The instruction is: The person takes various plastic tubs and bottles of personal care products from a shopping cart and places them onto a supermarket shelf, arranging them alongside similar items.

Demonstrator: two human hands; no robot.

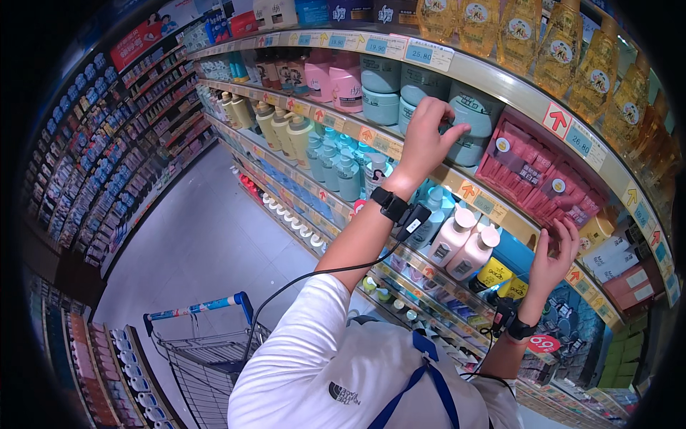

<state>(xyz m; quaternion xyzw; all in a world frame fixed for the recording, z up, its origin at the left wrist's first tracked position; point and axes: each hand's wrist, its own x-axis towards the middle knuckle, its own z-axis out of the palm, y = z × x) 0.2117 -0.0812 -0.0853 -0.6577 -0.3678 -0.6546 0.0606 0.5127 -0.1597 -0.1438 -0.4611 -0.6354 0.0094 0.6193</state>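
Observation:
My left hand (429, 137) is raised to a shelf of teal lidded jars (474, 115), its thumb and bent fingers apart in front of them. Nothing shows in its grasp; whether a fingertip touches a jar I cannot tell. Right of the jars stand pink-red packets in display boxes (541, 171). My right hand (557, 257) is near the lower right corner of these boxes, fingers loosely curled and apart, with no item seen in it. Both wrists wear black bands with small devices and cables.
Golden bottles (514, 29) line the shelf above. Pump bottles (463, 244) and yellow packages (493, 273) stand below. A price rail (477, 201) runs along the shelf edge. A wire shopping cart (206, 343) is on the aisle floor at the lower left, with more stocked shelves (96, 161) beyond.

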